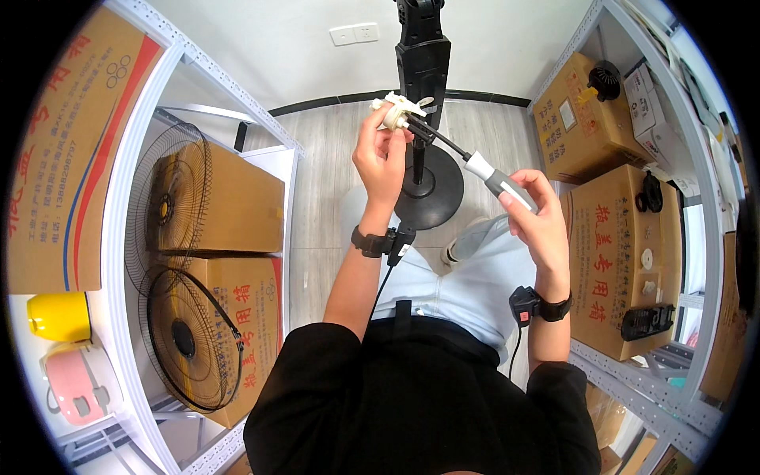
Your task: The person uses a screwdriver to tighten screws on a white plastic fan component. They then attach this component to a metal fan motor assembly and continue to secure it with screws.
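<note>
My left hand [382, 158] is raised in front of the stand, its fingers closed on a cream-coloured plastic part [398, 109] with a dark piece attached. Into that dark piece points the shaft of a screwdriver [500, 184], which has a grey and white handle; the exact contact at the tip is too small to make out. My right hand [541, 222] grips the handle between thumb and fingers. Just behind the parts rises a black fan stand [422, 67] on a round black base [431, 202].
Wire fan guards [184, 336] lean against cardboard boxes [226, 207] on the left rack. On the right rack, another box [590, 261] carries small black and white parts, including a black casing [647, 322]. A black fan motor piece [605, 81] sits farther back.
</note>
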`<state>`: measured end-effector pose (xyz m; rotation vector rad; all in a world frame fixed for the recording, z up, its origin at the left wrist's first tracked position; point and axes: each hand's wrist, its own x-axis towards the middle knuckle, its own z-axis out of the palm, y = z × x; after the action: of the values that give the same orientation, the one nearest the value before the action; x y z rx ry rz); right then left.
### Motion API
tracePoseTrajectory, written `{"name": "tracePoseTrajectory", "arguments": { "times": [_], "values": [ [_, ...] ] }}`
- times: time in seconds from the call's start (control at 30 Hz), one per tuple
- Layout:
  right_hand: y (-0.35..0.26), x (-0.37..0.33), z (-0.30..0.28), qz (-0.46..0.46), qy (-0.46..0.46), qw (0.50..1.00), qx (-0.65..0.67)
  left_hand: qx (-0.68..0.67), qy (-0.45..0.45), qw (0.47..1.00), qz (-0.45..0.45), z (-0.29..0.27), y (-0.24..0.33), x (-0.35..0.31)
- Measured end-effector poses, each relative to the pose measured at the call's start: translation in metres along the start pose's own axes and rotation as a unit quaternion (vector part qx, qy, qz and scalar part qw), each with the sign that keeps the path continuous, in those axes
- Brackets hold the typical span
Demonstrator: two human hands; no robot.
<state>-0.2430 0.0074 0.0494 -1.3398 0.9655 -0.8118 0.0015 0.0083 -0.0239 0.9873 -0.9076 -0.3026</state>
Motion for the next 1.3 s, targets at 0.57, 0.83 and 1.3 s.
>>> {"name": "tracePoseTrajectory", "arguments": {
  "times": [0.57,0.83,1.3],
  "values": [
    [0.023,0.004,0.002,-0.110,0.047,0.991,-0.067,0.082,-0.023,0.996,0.014,0.002,0.009,0.000],
    [0.017,0.008,-0.012,0.095,-0.053,0.991,0.083,0.077,-0.023,0.997,0.017,0.003,0.011,0.000],
    [0.029,0.012,-0.011,0.073,-0.054,0.992,0.086,0.089,0.007,0.995,0.048,0.006,0.007,0.003]
  ]
}}
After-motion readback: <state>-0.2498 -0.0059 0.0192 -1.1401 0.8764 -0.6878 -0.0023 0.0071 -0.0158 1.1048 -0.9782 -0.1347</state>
